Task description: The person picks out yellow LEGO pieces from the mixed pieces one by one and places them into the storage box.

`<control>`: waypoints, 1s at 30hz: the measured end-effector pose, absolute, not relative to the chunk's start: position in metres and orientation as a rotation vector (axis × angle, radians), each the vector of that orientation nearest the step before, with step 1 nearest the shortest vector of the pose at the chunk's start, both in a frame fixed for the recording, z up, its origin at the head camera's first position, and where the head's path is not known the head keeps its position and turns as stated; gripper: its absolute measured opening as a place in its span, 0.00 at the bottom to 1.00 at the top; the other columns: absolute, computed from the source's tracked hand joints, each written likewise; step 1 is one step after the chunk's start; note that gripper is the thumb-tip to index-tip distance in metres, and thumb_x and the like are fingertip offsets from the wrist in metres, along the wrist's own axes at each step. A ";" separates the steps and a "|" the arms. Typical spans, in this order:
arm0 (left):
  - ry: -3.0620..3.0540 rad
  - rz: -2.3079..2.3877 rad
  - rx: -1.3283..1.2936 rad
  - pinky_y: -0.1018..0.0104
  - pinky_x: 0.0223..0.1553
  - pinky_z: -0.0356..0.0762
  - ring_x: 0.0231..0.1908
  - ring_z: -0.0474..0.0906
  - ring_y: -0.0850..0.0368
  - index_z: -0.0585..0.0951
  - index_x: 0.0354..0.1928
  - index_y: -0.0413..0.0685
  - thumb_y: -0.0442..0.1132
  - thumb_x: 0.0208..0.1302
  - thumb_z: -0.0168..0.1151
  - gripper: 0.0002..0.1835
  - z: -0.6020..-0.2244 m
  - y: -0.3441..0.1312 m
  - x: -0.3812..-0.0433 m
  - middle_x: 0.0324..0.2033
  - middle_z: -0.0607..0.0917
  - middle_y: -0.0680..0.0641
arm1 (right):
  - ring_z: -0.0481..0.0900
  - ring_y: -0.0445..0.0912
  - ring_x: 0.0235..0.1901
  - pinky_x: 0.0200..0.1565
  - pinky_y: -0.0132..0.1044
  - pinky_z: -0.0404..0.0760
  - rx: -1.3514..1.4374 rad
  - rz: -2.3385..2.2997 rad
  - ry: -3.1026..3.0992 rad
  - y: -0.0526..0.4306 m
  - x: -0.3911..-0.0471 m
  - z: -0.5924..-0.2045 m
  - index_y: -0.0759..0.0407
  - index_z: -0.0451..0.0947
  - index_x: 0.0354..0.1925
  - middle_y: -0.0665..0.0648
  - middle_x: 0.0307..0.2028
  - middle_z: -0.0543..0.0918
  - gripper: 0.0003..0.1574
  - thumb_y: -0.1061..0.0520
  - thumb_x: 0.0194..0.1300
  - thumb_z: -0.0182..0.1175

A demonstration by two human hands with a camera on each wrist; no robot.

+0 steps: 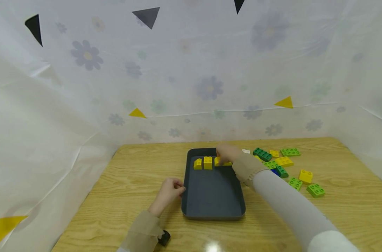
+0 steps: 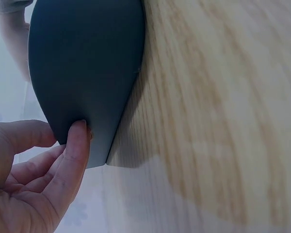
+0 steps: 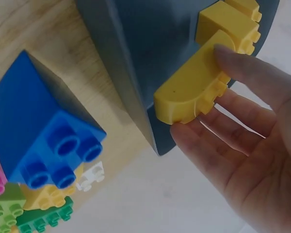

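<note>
Several bricks [image 1: 284, 161] (one blue) beside tray [image 1: 213, 196], cuff [image 1: 248, 167] overlapping

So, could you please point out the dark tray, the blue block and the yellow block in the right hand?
Dark tray [image 1: 212, 195]: head view, on its bare floor.
Blue block [image 3: 29, 114]: right wrist view, on its smooth side.
Held yellow block [image 3: 191, 79]: right wrist view, on its broad face.

From the head camera, the right fingers [image 1: 222, 156] partly hide a yellow brick [image 1: 227, 163].
</note>
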State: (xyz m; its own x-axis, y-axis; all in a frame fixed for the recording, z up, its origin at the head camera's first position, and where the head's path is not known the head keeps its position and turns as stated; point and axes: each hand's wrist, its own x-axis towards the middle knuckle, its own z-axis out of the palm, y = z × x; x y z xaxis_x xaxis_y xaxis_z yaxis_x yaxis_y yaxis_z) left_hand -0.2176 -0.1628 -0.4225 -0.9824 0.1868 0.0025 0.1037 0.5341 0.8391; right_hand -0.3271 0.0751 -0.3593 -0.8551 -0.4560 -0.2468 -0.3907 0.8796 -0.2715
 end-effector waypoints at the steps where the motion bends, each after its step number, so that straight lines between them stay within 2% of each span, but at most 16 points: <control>1: 2.672 1.454 0.256 0.62 0.23 0.81 0.21 0.78 0.53 0.78 0.33 0.28 0.24 0.56 0.57 0.04 -0.422 -0.163 -0.217 0.22 0.79 0.44 | 0.72 0.45 0.25 0.28 0.36 0.76 -0.617 -0.305 2.738 0.074 -0.328 -0.361 0.63 0.79 0.31 0.56 0.28 0.78 0.07 0.62 0.53 0.66; 9: 2.676 1.441 0.246 0.62 0.23 0.81 0.21 0.78 0.52 0.79 0.33 0.28 0.25 0.56 0.58 0.04 -0.424 -0.164 -0.217 0.24 0.80 0.43 | 0.76 0.48 0.30 0.32 0.39 0.79 -0.524 -0.324 2.725 0.070 -0.335 -0.374 0.63 0.77 0.35 0.56 0.31 0.78 0.11 0.62 0.52 0.67; 20: 2.680 1.452 0.241 0.61 0.23 0.81 0.21 0.78 0.50 0.78 0.34 0.28 0.25 0.56 0.58 0.05 -0.425 -0.164 -0.217 0.23 0.80 0.44 | 0.76 0.50 0.34 0.35 0.39 0.80 -0.479 -0.277 2.720 0.065 -0.339 -0.381 0.63 0.76 0.38 0.57 0.35 0.78 0.15 0.62 0.51 0.68; 30: 2.674 1.451 0.246 0.61 0.23 0.81 0.22 0.79 0.49 0.78 0.34 0.28 0.25 0.56 0.58 0.05 -0.425 -0.164 -0.218 0.24 0.80 0.43 | 0.76 0.49 0.32 0.34 0.40 0.80 -0.454 -0.273 2.719 0.062 -0.341 -0.389 0.62 0.76 0.38 0.58 0.33 0.78 0.15 0.63 0.50 0.68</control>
State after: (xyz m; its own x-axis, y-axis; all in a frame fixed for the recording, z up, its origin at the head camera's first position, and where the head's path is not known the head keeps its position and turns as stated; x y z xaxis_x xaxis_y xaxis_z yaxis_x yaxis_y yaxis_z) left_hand -0.2177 -0.1639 -0.4248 -0.9831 0.1830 -0.0015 0.0985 0.5359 0.8385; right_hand -0.3407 0.0621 -0.3886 -0.8800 -0.3468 -0.3247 -0.2753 0.9293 -0.2464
